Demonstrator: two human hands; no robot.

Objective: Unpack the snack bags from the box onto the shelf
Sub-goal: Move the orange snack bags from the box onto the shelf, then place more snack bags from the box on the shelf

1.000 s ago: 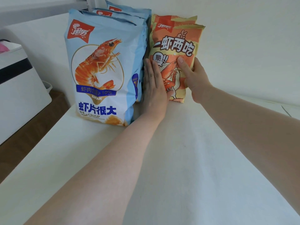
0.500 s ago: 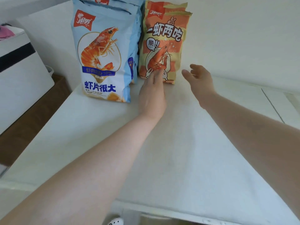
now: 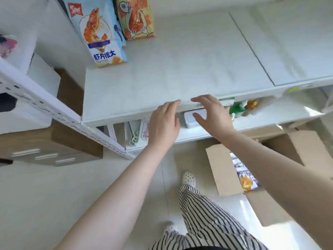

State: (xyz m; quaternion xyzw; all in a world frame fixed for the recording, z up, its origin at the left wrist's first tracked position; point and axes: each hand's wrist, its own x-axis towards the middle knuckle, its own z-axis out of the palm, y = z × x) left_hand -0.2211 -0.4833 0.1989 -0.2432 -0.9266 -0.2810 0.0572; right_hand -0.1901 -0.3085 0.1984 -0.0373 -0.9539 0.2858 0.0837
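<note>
A light-blue shrimp-chip bag [image 3: 98, 31] stands upright at the back left of the white shelf [image 3: 180, 69], with an orange shrimp snack bag [image 3: 136, 17] upright beside it on the right. My left hand [image 3: 163, 123] and my right hand [image 3: 210, 114] hover empty in front of the shelf's front edge, fingers spread, well clear of both bags. On the floor at the lower right sits an open cardboard box [image 3: 223, 170] with more snack bags [image 3: 245, 177] inside, partly hidden by my right forearm.
A lower shelf [image 3: 198, 134] holds a white device, packets and bottles. A perforated white upright [image 3: 59, 114] stands at the left, with wooden drawers [image 3: 46, 150] and a white box beyond it. My striped trousers and slippers are on the pale floor below.
Both hands have let go of the orange bag and pulled back from it to the shelf's front edge. The view has tilted down, so the floor and the box now show.
</note>
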